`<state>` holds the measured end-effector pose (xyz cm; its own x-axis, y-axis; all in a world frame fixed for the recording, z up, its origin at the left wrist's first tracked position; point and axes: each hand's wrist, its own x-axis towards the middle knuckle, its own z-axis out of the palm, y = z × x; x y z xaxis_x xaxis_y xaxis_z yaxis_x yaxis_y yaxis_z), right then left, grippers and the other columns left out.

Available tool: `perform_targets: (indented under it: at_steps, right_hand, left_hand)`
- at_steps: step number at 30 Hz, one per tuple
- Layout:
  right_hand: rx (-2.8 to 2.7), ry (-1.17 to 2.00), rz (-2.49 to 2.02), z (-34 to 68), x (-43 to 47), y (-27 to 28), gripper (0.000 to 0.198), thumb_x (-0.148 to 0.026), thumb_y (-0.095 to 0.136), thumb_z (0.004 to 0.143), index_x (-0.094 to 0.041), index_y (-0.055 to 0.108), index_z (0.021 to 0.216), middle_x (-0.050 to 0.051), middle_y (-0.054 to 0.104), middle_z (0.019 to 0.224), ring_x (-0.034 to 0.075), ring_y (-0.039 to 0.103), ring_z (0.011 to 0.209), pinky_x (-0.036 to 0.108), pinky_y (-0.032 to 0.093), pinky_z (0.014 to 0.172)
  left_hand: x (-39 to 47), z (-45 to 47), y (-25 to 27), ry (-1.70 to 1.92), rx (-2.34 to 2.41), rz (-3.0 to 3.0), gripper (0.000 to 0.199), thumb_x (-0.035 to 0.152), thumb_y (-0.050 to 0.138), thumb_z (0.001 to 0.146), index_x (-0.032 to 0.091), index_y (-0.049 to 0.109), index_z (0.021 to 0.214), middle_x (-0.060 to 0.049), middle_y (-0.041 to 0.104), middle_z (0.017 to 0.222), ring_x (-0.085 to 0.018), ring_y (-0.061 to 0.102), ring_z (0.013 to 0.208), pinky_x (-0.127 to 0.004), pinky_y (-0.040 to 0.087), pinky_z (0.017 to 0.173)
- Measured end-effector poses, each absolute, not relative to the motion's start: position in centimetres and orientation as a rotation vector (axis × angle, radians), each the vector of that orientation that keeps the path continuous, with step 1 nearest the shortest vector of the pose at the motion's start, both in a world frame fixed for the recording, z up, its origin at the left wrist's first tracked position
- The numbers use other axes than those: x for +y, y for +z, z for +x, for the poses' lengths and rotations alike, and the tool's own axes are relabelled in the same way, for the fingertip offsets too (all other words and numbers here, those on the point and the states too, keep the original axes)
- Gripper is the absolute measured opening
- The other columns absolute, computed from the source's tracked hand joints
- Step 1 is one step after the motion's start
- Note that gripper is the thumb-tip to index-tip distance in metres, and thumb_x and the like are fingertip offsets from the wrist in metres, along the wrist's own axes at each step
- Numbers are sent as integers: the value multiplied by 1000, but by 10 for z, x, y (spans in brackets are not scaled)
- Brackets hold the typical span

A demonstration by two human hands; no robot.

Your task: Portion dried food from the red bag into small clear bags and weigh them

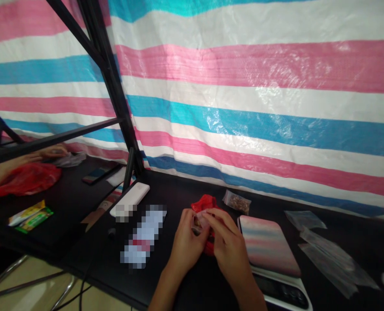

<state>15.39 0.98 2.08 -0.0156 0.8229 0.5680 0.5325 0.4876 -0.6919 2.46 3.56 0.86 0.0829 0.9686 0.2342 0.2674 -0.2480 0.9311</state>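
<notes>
Both hands meet over a red plastic bag on the black table. My left hand is closed around a small clear plastic bag with brownish bits inside. At that bag's upper edge, the fingertips of my right hand pinch the plastic. The red bag lies beneath and behind my hands, which hide most of it. Just right of my right hand stands a digital scale with a shiny plate. Behind the hands rests a filled zip bag of small brown pieces.
Empty clear zip bags lie right of the scale. A white power bank and a blurred-out paper lie to the left. Beyond a black metal frame, another person's hand works near a red bag.
</notes>
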Motion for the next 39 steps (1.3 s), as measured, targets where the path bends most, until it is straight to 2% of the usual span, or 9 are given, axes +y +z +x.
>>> perform_targets:
  at_steps: [6, 11, 16, 21, 26, 30, 34, 36, 39]
  right_hand:
    - [-1453, 283, -1337, 160, 19, 18, 33, -23, 48, 98, -25, 74, 118, 9, 68, 120, 23, 64, 114, 40, 51, 103]
    - [-1501, 424, -1424, 168, 23, 13, 33, -26, 54, 94, -23, 73, 120, 11, 66, 125, 25, 62, 117, 45, 48, 107]
    - [-1637, 618, -1340, 160, 10, 31, 38, -26, 64, 89, -30, 70, 126, 7, 63, 133, 26, 57, 127, 47, 42, 113]
    - [-1663, 774, -1233, 147, -1, 48, 51, -21, 78, 77, -31, 69, 126, 6, 65, 130, 26, 59, 124, 43, 46, 111]
    - [-1650, 760, -1188, 148, -1, 51, 26, -24, 71, 86, -28, 75, 112, 8, 66, 124, 25, 62, 118, 41, 49, 106]
    - [-1626, 634, -1158, 157, -2, 49, 13, -29, 69, 88, -28, 76, 99, 8, 65, 125, 26, 58, 121, 43, 47, 107]
    - [-1614, 760, -1073, 166, -9, 52, 21, -34, 68, 89, -28, 72, 109, 8, 65, 128, 25, 58, 124, 41, 45, 109]
    - [-1609, 897, -1076, 171, -12, 55, 25, -35, 68, 89, -27, 70, 113, 7, 68, 123, 24, 63, 116, 37, 48, 104]
    - [-1564, 934, -1159, 182, -12, 59, 19, -37, 68, 89, -23, 72, 102, 4, 73, 102, 22, 67, 96, 33, 53, 89]
  left_hand:
    - [39, 24, 10, 1402, 1304, 1539, 9, 27, 65, 86, 20, 60, 86, -5, 55, 99, -19, 59, 91, -32, 50, 84]
    - [42, 15, 18, 1635, 1442, 1465, 12, 33, 63, 89, 21, 60, 92, -5, 54, 100, -20, 57, 95, -32, 49, 86]
    - [35, 5, 28, 1671, 1320, 1592, 15, 35, 58, 93, 22, 63, 91, -5, 56, 98, -20, 56, 97, -31, 47, 86]
    - [23, 8, 36, 1577, 1145, 1509, 34, 56, 59, 90, 22, 59, 91, -4, 55, 93, -19, 56, 87, -28, 48, 78]
    - [14, 11, 46, 1486, 1072, 1459, 54, 75, 54, 84, 24, 58, 102, -5, 55, 97, -21, 55, 88, -28, 50, 78]
    - [5, 16, 48, 1522, 1106, 1553, 50, 70, 59, 84, 23, 59, 103, -8, 54, 105, -24, 54, 98, -33, 50, 85]
    - [-5, 26, 42, 1566, 1105, 1618, 38, 56, 64, 88, 25, 55, 109, -8, 51, 114, -24, 52, 112, -36, 47, 98]
    - [-9, 33, 40, 1547, 1095, 1515, 39, 54, 62, 90, 25, 52, 115, -9, 52, 117, -23, 53, 114, -35, 47, 101]
    - [-11, 50, 38, 1437, 1070, 1264, 51, 57, 63, 88, 26, 48, 126, -9, 57, 121, -22, 58, 114, -32, 50, 99]
